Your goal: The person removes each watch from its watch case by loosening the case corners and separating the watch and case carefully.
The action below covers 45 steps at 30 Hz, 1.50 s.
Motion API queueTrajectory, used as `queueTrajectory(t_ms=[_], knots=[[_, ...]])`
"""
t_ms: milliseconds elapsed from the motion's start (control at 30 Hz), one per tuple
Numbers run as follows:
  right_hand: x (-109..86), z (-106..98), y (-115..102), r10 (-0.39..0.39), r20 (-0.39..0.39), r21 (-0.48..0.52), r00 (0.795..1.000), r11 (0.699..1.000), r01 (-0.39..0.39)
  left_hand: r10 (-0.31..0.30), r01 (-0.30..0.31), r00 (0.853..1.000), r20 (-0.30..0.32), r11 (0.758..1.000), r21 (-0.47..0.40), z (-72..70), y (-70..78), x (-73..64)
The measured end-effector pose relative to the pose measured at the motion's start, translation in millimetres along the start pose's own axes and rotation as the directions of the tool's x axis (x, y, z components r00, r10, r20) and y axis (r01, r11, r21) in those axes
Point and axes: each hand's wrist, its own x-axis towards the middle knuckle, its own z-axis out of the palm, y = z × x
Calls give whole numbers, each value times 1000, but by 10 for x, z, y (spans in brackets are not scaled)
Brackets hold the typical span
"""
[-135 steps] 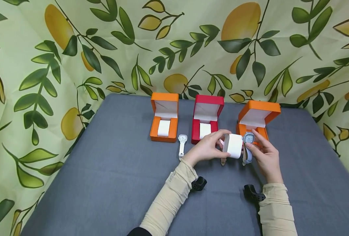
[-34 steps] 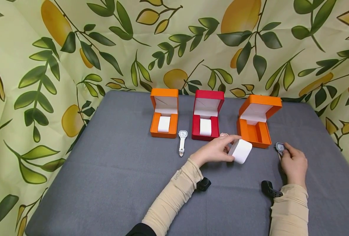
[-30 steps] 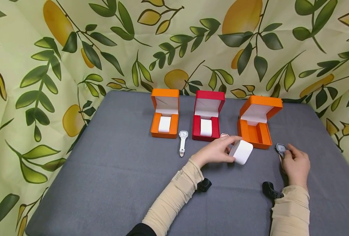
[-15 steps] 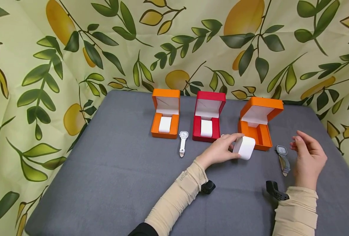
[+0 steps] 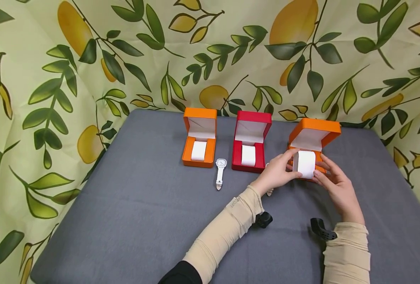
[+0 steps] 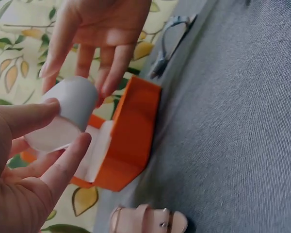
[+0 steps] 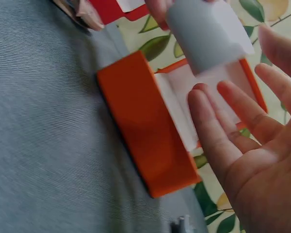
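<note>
My left hand [image 5: 276,172] pinches a white watch cushion [image 5: 306,164] between thumb and fingers, above the right orange watch box [image 5: 318,125], whose lid stands up. On the cushion's other side is my right hand [image 5: 339,191], fingers spread and holding nothing; in the right wrist view its fingertips [image 7: 199,99] are just short of the cushion. A blue-grey watch [image 6: 160,63] lies on the table beyond this box, covered by the right hand in the head view. A pink watch strap [image 6: 148,221] lies nearer the left wrist, mostly hidden under the left hand in the head view.
A red watch box [image 5: 237,157] and another orange one [image 5: 188,156] stand open to the left, each with a white cushion inside. Between and in front of them lies a white watch [image 5: 220,169]. Behind the grey table [image 5: 132,205] hangs a leaf-patterned cloth [image 5: 181,75].
The right hand set the blue-grey watch down right of the box, let go, then came back left to the cushion. The left hand brought the cushion right, over the box.
</note>
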Motion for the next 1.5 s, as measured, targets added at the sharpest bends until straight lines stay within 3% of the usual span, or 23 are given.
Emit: queueTrajectory(t_ms=[200,467,733,1033,1233,1500], knots=[[42,61,19,39,-71,-157,997,986,-50,-33,32,999,6,999,6,105,-6,106],[158,42,3,67,-90,-164,994,983,-81,-51,45,997,63,994,103,48,12,267],[317,-49,-17,98,-70,-333,993,936,-116,-71,68,997,20,987,144,127,95,431],[316,-32,103,95,-89,-365,991,923,-121,-117,121,993,-31,977,177,222,113,438],[276,-29,152,101,-82,-315,991,941,-122,-126,133,991,-48,973,191,248,124,423],[275,-5,128,163,-96,-281,982,942,-183,-197,204,978,-65,970,134,292,189,460]])
